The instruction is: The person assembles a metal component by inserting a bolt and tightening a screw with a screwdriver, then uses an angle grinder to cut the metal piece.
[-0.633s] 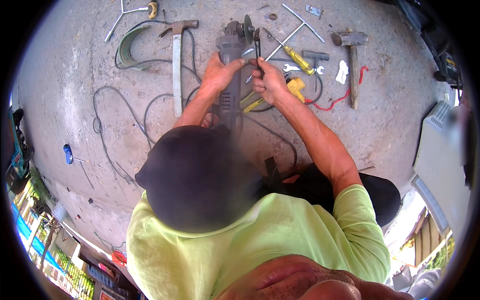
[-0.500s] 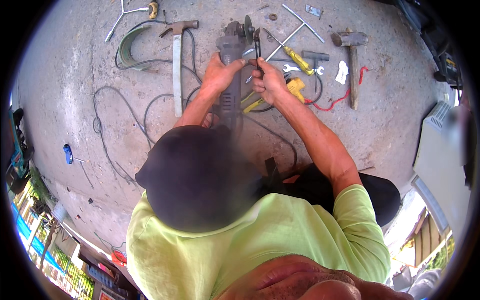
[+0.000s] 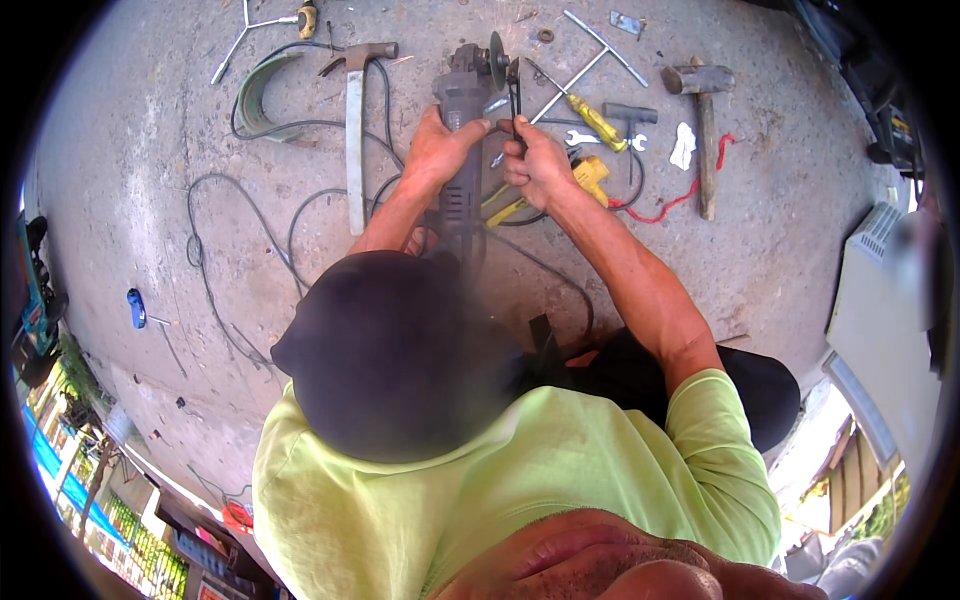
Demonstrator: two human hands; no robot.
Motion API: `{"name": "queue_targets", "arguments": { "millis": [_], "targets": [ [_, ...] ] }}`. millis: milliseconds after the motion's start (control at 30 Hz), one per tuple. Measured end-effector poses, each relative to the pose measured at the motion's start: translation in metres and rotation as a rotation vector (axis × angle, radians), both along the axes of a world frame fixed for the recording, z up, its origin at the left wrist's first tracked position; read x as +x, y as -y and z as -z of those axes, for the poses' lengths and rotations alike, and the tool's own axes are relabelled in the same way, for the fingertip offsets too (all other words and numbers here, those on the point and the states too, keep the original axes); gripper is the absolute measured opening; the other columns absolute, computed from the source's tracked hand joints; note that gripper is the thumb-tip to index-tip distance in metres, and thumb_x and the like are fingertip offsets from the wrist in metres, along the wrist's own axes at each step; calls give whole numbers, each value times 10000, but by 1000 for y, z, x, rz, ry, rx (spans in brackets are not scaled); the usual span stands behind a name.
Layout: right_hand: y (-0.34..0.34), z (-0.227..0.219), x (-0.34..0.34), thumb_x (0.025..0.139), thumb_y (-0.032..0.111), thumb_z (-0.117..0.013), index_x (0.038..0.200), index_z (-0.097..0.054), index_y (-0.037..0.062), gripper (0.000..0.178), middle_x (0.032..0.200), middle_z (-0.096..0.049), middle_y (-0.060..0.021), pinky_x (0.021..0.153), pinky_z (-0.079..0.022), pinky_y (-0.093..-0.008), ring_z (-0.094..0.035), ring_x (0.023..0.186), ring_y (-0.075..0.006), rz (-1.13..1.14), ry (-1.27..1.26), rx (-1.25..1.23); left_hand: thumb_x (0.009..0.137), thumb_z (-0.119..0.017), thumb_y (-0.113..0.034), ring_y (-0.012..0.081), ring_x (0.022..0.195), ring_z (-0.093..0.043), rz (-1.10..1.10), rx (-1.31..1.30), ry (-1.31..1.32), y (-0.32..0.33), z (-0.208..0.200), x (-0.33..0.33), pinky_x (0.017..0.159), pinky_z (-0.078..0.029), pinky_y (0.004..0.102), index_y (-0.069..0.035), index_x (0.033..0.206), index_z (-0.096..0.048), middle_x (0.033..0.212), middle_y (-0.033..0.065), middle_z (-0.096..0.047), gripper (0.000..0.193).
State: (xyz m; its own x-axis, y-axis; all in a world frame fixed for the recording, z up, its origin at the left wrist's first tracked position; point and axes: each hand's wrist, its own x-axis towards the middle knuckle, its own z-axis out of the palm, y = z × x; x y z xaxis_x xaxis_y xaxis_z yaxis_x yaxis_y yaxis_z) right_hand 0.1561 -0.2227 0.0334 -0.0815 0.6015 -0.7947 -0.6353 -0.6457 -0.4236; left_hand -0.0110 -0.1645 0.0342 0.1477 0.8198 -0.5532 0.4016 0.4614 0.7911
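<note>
A grey angle grinder (image 3: pixel 462 185) lies lengthwise in front of me, its thin cutting disc (image 3: pixel 498 62) standing edge-up at the far right of its head. Around the front of the grinder's body is my left hand (image 3: pixel 446 147), thumb lying across the top. Just to its right, my right hand (image 3: pixel 540 165) is closed on a slim dark metal tool (image 3: pixel 515 98) whose far end comes close to the disc. The thumbs of both hands almost meet beside the grinder. What kind of tool it is, I cannot tell. My black cap hides the near end of the grinder.
A claw hammer (image 3: pixel 355 140) lies left, over the black cord (image 3: pixel 290 225). To the right are a yellow-handled screwdriver (image 3: pixel 597 122), an open-ended wrench (image 3: pixel 600 140), a T-handle wrench (image 3: pixel 590 62), a yellow tool (image 3: pixel 592 176) and a mallet (image 3: pixel 707 140) on concrete. A curved green metal piece (image 3: pixel 252 98) lies far left.
</note>
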Motion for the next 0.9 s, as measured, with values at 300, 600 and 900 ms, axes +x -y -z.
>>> {"name": "queue_targets", "arguments": {
  "millis": [300,600,900],
  "targets": [
    [-1,-6,-2,1085,375,-495,1257,-565,44,379,782,-437,24,482,-253,-235,-306,545,-66,33,-1,-31,811,-790,-361,290,979,-706,6,24,-5,-3,6,0,849,-561,390,93,1246,-551,1107,237,-692,673],
    [-1,-7,-4,1083,366,-498,1250,-565,40,372,784,-426,27,480,-255,-233,-308,548,-65,39,-2,-28,798,-787,-368,298,978,-699,1,34,-5,-5,17,-1,857,-551,398,91,1240,-549,1098,236,-689,680],
    [-2,-8,-3,1084,365,-494,1238,-565,43,364,781,-420,32,478,-257,-231,-307,549,-63,38,-20,-28,817,-794,-325,244,925,-699,-3,42,-44,-6,14,1,819,-555,358,75,1219,-570,1037,181,-710,610]
  ]
}}
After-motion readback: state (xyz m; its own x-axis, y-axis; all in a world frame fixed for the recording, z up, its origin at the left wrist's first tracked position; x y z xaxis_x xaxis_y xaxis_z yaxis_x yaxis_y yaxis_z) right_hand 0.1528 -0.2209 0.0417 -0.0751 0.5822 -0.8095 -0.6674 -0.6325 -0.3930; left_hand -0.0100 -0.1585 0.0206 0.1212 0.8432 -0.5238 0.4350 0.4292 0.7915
